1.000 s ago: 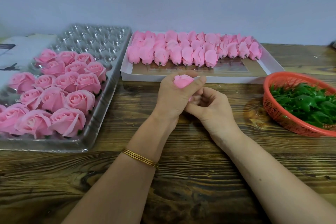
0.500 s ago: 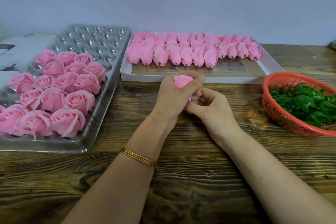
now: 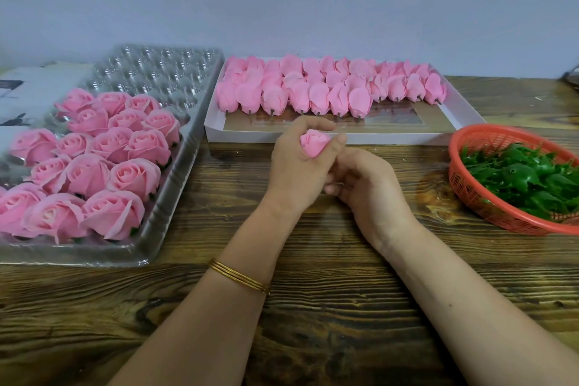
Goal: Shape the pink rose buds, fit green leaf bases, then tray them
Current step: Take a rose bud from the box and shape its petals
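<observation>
- Our left hand [image 3: 297, 166] curls its fingers around one pink rose bud [image 3: 314, 143], above the wooden table [image 3: 313, 307].
- Our right hand [image 3: 366, 188] touches underneath; we cannot tell what its fingers do.
- The red basket [image 3: 470, 197] of green leaf bases [image 3: 526, 179] sits right.

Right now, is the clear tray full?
No. The clear tray holds finished roses at its near end; far cups sit empty.

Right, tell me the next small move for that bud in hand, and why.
Probably keep teasing the outer petals open: the bud in the left hand looks tighter than the opened roses in the clear tray, with the right hand just below it. No green base shows on it, so the orange basket likely comes after.
</observation>
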`<state>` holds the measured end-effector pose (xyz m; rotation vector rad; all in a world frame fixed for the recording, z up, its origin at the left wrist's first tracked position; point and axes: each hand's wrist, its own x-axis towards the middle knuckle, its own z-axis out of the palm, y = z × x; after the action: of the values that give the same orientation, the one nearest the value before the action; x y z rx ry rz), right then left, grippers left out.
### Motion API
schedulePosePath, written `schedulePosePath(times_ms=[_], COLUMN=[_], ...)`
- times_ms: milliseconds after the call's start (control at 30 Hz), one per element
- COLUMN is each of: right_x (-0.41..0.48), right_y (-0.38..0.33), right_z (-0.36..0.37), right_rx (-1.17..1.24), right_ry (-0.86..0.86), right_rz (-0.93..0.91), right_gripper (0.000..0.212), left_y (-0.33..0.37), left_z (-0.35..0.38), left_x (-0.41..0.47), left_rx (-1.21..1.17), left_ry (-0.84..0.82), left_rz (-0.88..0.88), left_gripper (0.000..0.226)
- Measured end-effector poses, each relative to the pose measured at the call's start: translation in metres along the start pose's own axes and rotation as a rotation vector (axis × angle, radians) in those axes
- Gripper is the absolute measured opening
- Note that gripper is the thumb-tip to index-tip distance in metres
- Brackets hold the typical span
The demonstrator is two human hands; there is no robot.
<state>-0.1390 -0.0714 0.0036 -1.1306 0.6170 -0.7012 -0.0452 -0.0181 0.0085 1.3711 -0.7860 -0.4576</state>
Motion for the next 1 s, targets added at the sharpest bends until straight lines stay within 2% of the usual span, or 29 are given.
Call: schedulePosePath(times_ms=[133,233,267,367,400,500,633,1000], right_x=[0.0027,0.0013,0.0002,0.0007,0.0001,-0.0007,-0.0015,-0.0038], right_y=[-0.0017,-0.004,-0.0045,-0.002,-0.0025,-0.0033,-0.0038,-0.0036], right_z=[-0.0023,0.0006,0.0019,0.0004,0.0,0.0009,0.0017,0.0047], right_rx=[0.078,0.074,0.083,0.097,0.096,0.089,0.069,-0.002], right_ry=[0.083,0.086,0.083,0.072,0.07,0.067,0.047,0.095], right_rz=[0.015,0.032,0.037,0.024,0.024,0.037,0.037,0.014], right_gripper=[0.016,0.049,0.051,0.018,0.015,0.03,0.009,0.012], left_y=[-0.0023,-0.0033,-0.0039,-0.0061,-0.0065,-0.0071,-0.0072,-0.008], left_z=[0.0008,0.0024,0.0033,0.0053,0.0054,0.0049,0.0046,0.0046], left_x=[-0.0018,-0.004,-0.0051,-0.007,-0.0071,-0.007,-0.007,-0.0066], left_rx=[0.105,0.161,0.188,0.224,0.232,0.25,0.26,0.26], left_ry=[-0.048,-0.109,-0.127,-0.155,-0.156,-0.154,-0.16,-0.12], left_rz=[0.028,0.067,0.08,0.08,0.078,0.074,0.074,0.049], left_gripper=[0.025,0.023,0.024,0.03,0.032,0.034,0.035,0.024])
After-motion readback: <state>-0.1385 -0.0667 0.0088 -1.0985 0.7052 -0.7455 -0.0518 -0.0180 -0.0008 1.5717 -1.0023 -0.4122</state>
